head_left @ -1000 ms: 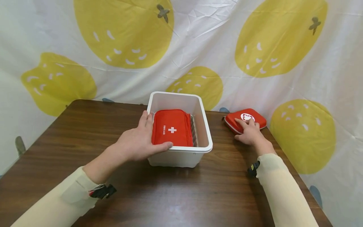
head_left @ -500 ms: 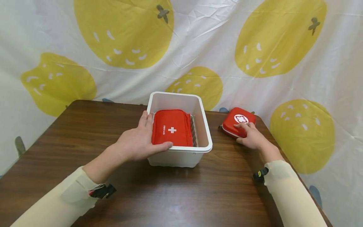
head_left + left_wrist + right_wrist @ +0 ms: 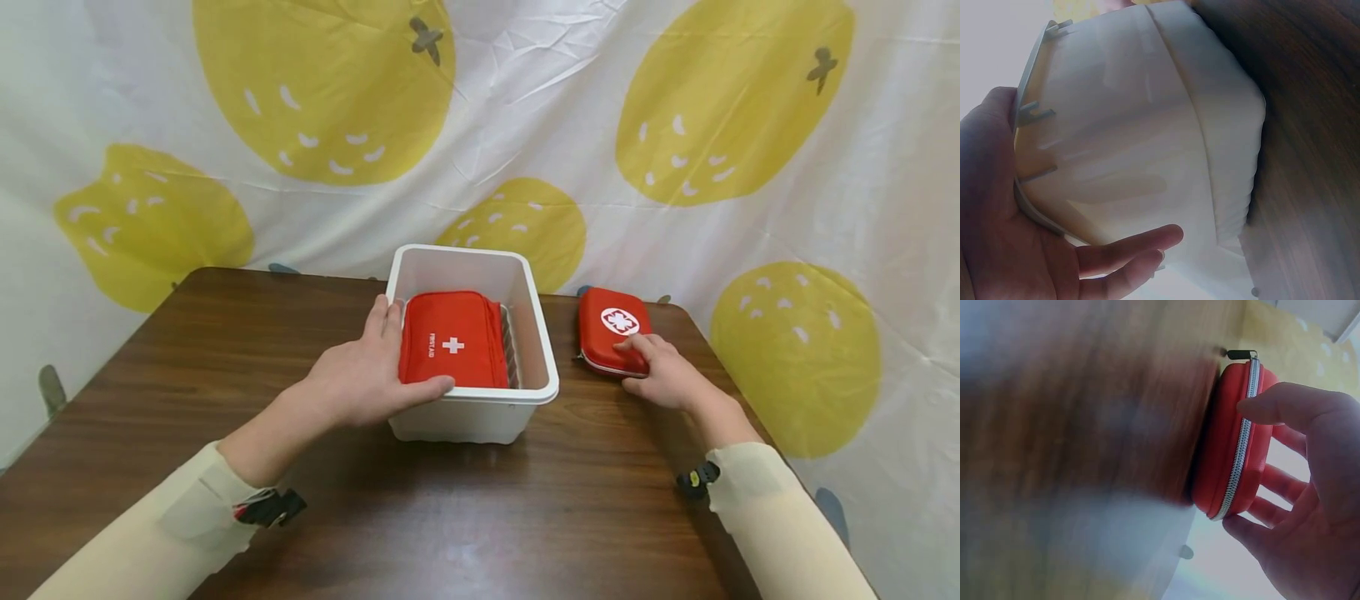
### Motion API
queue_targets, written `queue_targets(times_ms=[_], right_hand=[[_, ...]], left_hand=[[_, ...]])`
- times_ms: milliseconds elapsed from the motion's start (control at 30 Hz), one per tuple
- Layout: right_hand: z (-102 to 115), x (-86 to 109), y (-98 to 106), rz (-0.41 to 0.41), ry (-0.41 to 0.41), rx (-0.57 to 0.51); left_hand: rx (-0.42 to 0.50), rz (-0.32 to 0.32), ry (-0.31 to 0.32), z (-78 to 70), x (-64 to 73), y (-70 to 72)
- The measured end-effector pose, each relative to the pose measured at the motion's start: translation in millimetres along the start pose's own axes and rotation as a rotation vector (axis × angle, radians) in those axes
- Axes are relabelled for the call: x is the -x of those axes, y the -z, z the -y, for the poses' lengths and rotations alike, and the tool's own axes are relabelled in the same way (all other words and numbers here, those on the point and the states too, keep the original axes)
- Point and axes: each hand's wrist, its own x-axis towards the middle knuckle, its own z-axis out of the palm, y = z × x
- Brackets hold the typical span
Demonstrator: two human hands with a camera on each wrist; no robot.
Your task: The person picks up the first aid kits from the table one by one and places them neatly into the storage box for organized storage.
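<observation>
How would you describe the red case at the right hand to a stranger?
On the brown table, find the white bin, then look right, where the right hand grips a red zippered case. Unlike the red FIRST AID pouch inside the bin, it is outside and bears a round white emblem.

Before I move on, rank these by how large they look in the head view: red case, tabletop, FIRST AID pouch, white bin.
Largest to smallest:
1. Tabletop
2. White bin
3. FIRST AID pouch
4. Red case, partly covered by the right hand
</observation>
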Motion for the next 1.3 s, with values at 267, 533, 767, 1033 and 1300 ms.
queue_targets(times_ms=[267,533,767,1033,1300], right_hand=[[9.0,15.4,0.8,0.018,0.032,0.012],[17.8,27.7,2.7,0.021,0.057,0.021],[21.7,35.3,-0.4,0.011,0.086,0.049],[32.9,43.2,4.7,0.023,0.109,0.080],[27.9,33.9,29.2,0.067,0.106,0.011]], left_hand=[[-0.006,-0.002,0.000,0.3,-0.5,-0.6],[-0.013,-0.009,-0.002,0.5,-0.3,-0.7],[-0.015,-0.009,-0.001,0.6,-0.1,-0.7],[-0.010,-0.006,0.004,0.4,-0.7,-1.6],[-0.011,-0.008,-0.003,1.0,-0.8,-1.8]])
